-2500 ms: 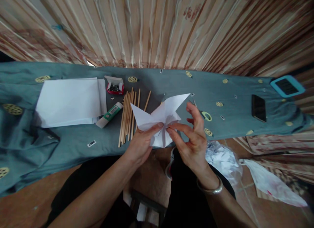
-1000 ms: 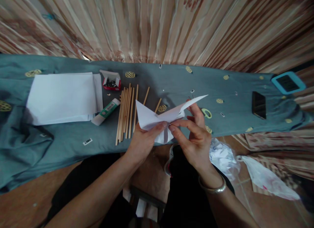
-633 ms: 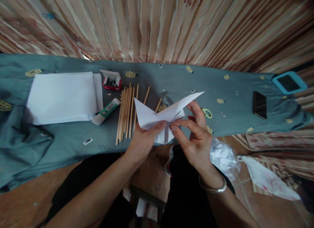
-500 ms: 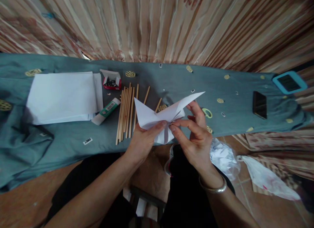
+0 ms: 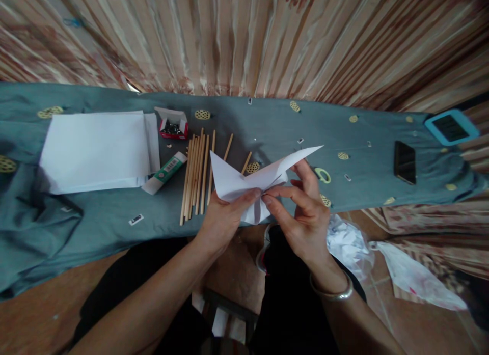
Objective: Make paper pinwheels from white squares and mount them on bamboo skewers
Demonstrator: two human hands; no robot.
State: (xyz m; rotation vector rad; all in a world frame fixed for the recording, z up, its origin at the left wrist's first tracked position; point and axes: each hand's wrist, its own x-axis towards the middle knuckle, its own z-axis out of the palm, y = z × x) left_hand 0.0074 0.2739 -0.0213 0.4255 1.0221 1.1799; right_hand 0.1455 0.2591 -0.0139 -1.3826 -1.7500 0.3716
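A sheet of white paper (image 5: 229, 179), folded into pointed wings that meet at a gathered middle, is held up over the table's near edge. My left hand (image 5: 223, 215) is closed on its lower left part, the thumb pressed on top near the middle. At that gathered spot the thumb and forefinger of my right hand (image 5: 301, 212) pinch together on something small and dark, too small to name. Other right fingers touch the paper's right wing from behind. Just left of the paper lie several thin wooden sticks (image 5: 196, 176), two of them apart from the bunch.
On the cloth-covered table (image 5: 275, 126) are a paper stack (image 5: 95, 151), an open red box (image 5: 173, 126) of small shiny metal pieces, a green-white box (image 5: 165, 172), green scissors handle (image 5: 323, 175), a phone (image 5: 405, 162) and a blue-framed device (image 5: 451, 127). Plastic bags (image 5: 349, 245) lie on the floor.
The paper's right wing has tipped slightly outward to the right. Both hands keep nearly the same places and grip.
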